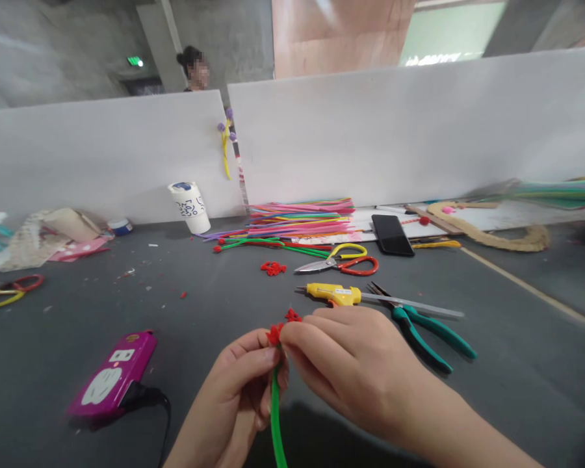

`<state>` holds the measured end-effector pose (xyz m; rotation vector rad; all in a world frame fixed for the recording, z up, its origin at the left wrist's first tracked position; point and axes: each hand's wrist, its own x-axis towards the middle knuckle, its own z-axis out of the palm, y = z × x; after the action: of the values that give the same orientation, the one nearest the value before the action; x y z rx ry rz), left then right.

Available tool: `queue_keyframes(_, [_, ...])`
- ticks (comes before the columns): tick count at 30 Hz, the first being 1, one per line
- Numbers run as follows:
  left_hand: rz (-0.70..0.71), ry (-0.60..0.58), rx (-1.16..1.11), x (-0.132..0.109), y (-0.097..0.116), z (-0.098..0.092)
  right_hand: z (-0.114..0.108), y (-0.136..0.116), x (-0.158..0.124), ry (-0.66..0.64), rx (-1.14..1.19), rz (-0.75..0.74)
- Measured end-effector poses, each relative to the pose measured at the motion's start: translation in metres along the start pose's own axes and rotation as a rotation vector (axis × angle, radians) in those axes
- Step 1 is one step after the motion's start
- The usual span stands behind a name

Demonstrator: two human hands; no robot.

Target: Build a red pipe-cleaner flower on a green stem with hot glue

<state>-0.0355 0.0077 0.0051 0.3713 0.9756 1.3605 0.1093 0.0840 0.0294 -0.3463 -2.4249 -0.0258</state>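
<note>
Both hands sit at 6 o'clock, nearest the lens. Right hand [351, 370] is the bigger mass, fingers curled shut, thumb and forefinger pinching the red tuft [275, 334]. Left hand [238, 390] is below-left of it, fingers closed round the green stem [277, 416], which runs down out of frame. Tuft sits on top of the stem, between both sets of fingertips; a second red bit [293, 316] shows just above.

Grey table [224, 279] carries the rest. White boards [409, 130] stand along 12 o'clock. Pipe-cleaner pile [302, 218] at 12, against the boards. Power strip [114, 376] at 9, cable attached. Pliers [422, 328] at 2, teal handles. Glue gun [334, 294] at 1, just past the right hand. Scissors [341, 260] beyond it, phone [392, 234] further at 1. Cup [190, 207] at 11. Red scraps [273, 267] at 12, mid-table. Person's head at 11 behind the boards.
</note>
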Motion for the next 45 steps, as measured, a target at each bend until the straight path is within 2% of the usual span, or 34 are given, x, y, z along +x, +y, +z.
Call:
queue_keyframes(8, [0.062, 0.012, 0.092, -0.0002, 0.0002, 0.001, 0.0012, -0.0014, -0.0001, 0.016, 0.004, 0.008])
queue_keyframes(15, [0.053, 0.012, 0.092, 0.0004, 0.0, 0.0, 0.0019, -0.0013, -0.0014, -0.013, 0.015, 0.019])
queue_keyframes(21, [0.044, -0.027, 0.091, 0.0011, -0.0012, -0.0027, 0.0024, -0.0016, -0.0025, 0.023, 0.01, 0.001])
queue_keyframes(45, [0.029, -0.024, 0.079, 0.0038, -0.0031, -0.0048, 0.0044, -0.0015, -0.0034, 0.019, -0.027, 0.004])
